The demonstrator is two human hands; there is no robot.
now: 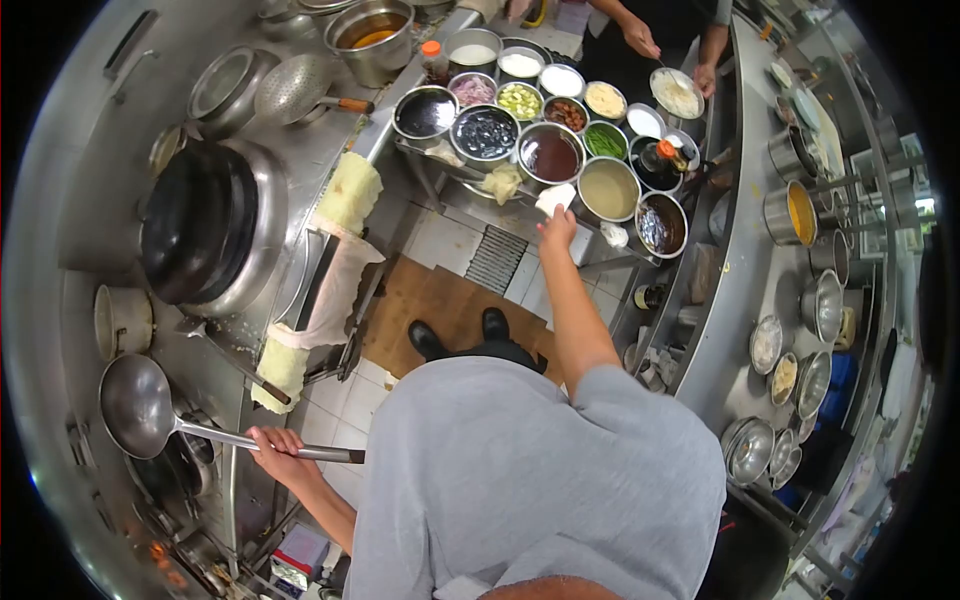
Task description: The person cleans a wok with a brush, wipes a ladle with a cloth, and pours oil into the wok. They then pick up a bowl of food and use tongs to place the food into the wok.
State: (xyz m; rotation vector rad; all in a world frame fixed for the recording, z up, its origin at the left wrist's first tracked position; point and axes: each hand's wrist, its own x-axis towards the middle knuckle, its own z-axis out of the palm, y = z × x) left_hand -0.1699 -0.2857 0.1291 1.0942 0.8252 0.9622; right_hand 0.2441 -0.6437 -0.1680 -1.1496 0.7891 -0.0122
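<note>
My left hand [277, 455] is closed around the handle of a big metal ladle [138, 408], whose bowl hangs over the stove side at the lower left. On the right, my arm stretches forward to the rack of ingredient pots. There my right hand [558, 230] grips a folded white cloth [555, 199], just below a pot of dark brown sauce [551, 154]. Beside that hand stands a pot of cloudy pale liquid [608, 190]. A pot of dark liquid [485, 133] sits further left on the same rack.
A black wok [198, 222] rests on the stove, near a perforated skimmer [292, 90] and a pot of amber liquid [368, 38]. Across the rack, another person's hands [641, 38] hold a spoon and a bowl of pale food [677, 93]. A steel counter [722, 330] with several bowls runs along the right.
</note>
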